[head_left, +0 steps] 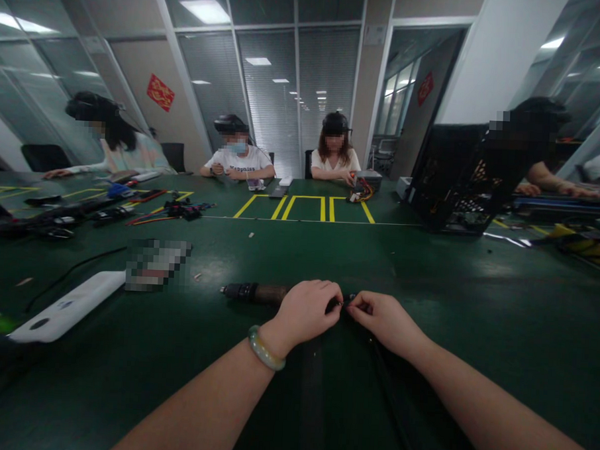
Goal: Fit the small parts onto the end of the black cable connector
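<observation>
My left hand [308, 315], with a jade-like bangle at the wrist, is closed in a pinch over the dark green table. Almost touching it, my right hand [388, 322] also pinches with thumb and forefinger. Something small and dark shows between the fingertips, too small to name. An electric screwdriver [264, 294] lies on its side just beyond the left hand, its bit end to the left. Its rear part is hidden behind my hand. From below the right hand, a dark cable or strip [392, 401] runs toward the bottom edge.
At left lie a white elongated device [72, 308] and bundles of cables [181, 208]. A black computer case [446, 178] stands at the right back. Across the table, a person [335, 160] handles a power supply [369, 181] with wires; other people sit around. Yellow tape [306, 199] marks the far side.
</observation>
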The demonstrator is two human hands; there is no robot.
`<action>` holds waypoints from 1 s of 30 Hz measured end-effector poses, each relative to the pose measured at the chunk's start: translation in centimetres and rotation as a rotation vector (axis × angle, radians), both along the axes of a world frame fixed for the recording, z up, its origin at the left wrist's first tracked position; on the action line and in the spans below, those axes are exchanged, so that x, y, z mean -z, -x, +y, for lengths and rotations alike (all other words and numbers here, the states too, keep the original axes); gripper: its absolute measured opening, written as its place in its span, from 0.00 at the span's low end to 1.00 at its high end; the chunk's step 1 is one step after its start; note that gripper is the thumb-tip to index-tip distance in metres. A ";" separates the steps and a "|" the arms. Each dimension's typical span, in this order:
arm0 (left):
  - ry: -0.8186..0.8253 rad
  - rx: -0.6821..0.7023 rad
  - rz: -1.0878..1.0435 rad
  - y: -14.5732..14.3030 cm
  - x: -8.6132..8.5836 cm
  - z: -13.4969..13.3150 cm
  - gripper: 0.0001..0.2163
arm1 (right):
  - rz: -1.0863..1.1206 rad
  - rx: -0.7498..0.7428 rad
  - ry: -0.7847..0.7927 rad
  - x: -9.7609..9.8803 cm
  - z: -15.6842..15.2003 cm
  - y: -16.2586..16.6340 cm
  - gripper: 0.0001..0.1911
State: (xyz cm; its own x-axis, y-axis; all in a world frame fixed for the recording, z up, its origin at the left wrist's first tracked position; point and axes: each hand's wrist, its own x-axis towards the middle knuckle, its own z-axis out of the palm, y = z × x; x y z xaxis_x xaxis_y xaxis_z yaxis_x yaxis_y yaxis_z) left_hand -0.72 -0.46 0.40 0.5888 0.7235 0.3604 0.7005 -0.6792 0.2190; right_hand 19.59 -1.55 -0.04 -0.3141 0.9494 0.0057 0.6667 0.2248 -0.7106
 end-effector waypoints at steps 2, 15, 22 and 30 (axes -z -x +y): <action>0.006 0.004 -0.001 0.0 0.1 0.1 0.03 | -0.011 0.001 0.006 -0.1 0.0 0.0 0.08; 0.006 -0.036 0.028 -0.1 -0.1 -0.1 0.06 | -0.017 0.005 0.017 -0.1 -0.1 0.2 0.10; -0.003 0.011 0.027 -0.1 -0.1 0.0 0.05 | -0.019 -0.002 -0.033 0.0 0.0 0.2 0.09; 0.007 -0.022 0.023 -0.1 -0.2 -0.1 0.06 | -0.010 0.004 -0.020 0.1 0.0 0.1 0.10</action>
